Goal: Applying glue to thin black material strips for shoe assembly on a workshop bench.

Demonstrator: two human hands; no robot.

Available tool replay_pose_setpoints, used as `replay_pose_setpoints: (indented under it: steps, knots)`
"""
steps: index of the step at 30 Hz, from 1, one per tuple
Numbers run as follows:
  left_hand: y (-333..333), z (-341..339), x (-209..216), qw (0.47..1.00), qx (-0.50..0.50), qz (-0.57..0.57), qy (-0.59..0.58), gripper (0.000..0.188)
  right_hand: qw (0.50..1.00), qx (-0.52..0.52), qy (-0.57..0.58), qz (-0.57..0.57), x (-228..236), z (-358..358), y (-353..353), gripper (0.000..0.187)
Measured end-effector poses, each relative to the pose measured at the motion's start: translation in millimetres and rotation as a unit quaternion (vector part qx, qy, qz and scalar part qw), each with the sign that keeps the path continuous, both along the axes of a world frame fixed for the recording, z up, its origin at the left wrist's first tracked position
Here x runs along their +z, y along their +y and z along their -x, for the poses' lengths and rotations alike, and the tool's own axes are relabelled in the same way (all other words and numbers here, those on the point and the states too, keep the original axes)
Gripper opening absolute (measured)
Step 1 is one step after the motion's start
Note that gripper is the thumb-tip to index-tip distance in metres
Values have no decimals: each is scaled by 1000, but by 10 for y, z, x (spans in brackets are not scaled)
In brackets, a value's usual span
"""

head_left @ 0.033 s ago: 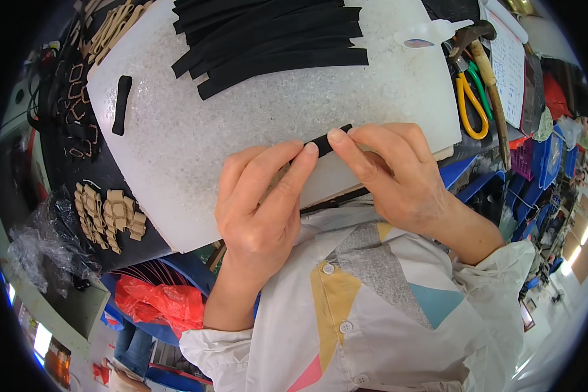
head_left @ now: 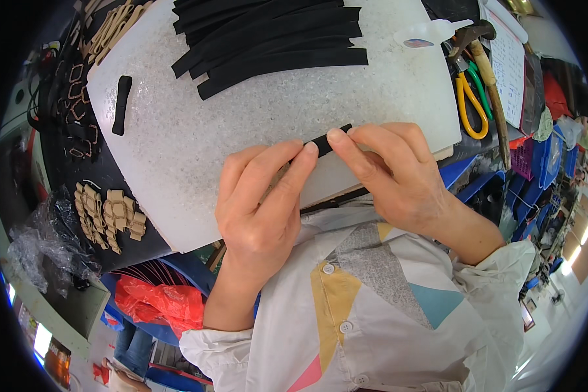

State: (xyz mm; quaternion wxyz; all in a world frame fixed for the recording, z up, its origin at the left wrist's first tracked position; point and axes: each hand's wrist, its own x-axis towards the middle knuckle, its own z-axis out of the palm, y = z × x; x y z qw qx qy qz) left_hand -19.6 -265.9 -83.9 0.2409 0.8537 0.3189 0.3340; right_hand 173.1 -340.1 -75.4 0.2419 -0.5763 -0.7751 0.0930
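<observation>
Strip: I judge the black strip [head_left: 326, 140] light, limp, best pinched at its ends.
Hands: left hand [head_left: 258, 209] and right hand [head_left: 392, 173] both pinch it, on the white board [head_left: 176, 144].

Workbench surroundings: cut stock, hardware and hand tools

A stack of long black strips [head_left: 274, 46] is laid at the far edge of a white textured mat [head_left: 176, 150]; one short black piece [head_left: 121, 104] is set apart at the left. Tan cut-outs [head_left: 108, 219] are grouped beside crumpled clear plastic [head_left: 39, 242]. Yellow-handled scissors [head_left: 470, 104] and a wooden-handled hammer [head_left: 487, 72] are placed at the right.
</observation>
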Motion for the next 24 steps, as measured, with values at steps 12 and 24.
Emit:
replay_pose_setpoints:
  steps: [12,24]
  knots:
    - [-160,38,192,964,-32,-99,245,53,992,-11,-128,15,194,137,40,40]
    - [-208,-11,240,958,-10,-102,269,47,992,34,-118,-1,183,106,80,35]
